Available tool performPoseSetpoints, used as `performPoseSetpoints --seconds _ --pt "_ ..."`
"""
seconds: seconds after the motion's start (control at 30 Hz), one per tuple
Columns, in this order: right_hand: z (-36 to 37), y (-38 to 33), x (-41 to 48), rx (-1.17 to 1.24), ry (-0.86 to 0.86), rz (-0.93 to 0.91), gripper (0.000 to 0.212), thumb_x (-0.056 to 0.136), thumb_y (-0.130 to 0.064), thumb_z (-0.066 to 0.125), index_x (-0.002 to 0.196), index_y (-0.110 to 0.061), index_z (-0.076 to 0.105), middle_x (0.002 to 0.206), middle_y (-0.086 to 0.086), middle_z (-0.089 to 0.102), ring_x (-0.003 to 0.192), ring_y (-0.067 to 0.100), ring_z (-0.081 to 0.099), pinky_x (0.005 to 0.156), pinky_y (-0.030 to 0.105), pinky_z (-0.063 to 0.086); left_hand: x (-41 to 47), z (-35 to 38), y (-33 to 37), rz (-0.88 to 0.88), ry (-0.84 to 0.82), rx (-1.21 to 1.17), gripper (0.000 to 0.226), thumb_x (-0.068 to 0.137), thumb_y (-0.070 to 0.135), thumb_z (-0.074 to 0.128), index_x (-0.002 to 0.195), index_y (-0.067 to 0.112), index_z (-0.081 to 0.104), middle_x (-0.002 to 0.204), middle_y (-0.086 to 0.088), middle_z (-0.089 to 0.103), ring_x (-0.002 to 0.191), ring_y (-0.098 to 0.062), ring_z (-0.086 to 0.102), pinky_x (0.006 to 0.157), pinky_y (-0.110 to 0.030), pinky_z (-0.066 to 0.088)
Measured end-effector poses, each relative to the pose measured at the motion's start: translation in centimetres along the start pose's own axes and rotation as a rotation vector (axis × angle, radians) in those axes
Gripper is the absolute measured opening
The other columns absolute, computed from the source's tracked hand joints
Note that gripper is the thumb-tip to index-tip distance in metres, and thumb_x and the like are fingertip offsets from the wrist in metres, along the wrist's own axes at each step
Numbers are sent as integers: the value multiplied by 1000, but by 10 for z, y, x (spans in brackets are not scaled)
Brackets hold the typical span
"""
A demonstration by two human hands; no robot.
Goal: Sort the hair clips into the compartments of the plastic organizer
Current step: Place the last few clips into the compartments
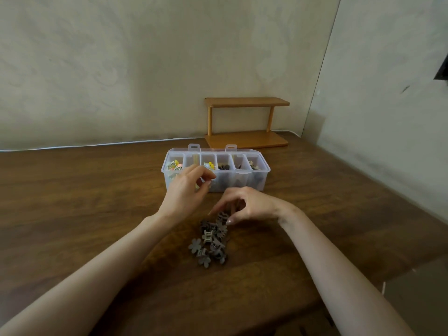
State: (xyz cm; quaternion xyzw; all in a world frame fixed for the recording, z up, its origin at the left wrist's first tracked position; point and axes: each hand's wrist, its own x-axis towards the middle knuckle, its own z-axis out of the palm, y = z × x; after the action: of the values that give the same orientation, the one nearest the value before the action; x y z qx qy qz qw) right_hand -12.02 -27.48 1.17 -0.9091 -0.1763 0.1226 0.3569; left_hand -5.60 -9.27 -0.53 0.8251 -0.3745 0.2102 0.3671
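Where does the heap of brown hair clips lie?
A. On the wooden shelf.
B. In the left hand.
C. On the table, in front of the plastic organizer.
C: the heap of brown hair clips lies on the wooden table, on the near side of the plastic organizer and apart from it.

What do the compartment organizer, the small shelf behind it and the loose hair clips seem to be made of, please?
Organizer: clear, faintly frosted plastic; its contents show through the walls. Shelf: wood or wood-look board, warm orange-brown with a soft sheen. Hair clips: probably matte plastic, grey-brown and without glints, though they are too small to be sure.
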Motion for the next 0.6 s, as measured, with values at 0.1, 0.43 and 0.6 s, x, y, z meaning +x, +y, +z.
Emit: performPoseSetpoints --seconds 0.1,0.43,0.6 --pt "4 1 2 -19 47 9 22 81 -15 70 99 -27 68 105 -12 54 90 5 52 78 23 42 -7 -1 1 -13 -12 0 12 86 10 59 97 15 62 93 5 58 79 -8 56 67 -17 47" --pt "-10 12 1 242 1023 -126 19 81 -6 68 94 -20 67 98 -4 66 71 3 54 65 18 46 -24 -17 0 -150 -80 -126 6 88 19 57 90 15 61 89 3 62 79 -8 58 67 -22 50" --pt "-16 15 18 -114 1144 -69 29 82 -18 70 110 -23 65 98 -20 58 93 10 54 76 24 48 -23 -17 2 -134 -153 -132 16 90 26 53 87 11 59 87 0 60 79 -13 59 70 -29 52"
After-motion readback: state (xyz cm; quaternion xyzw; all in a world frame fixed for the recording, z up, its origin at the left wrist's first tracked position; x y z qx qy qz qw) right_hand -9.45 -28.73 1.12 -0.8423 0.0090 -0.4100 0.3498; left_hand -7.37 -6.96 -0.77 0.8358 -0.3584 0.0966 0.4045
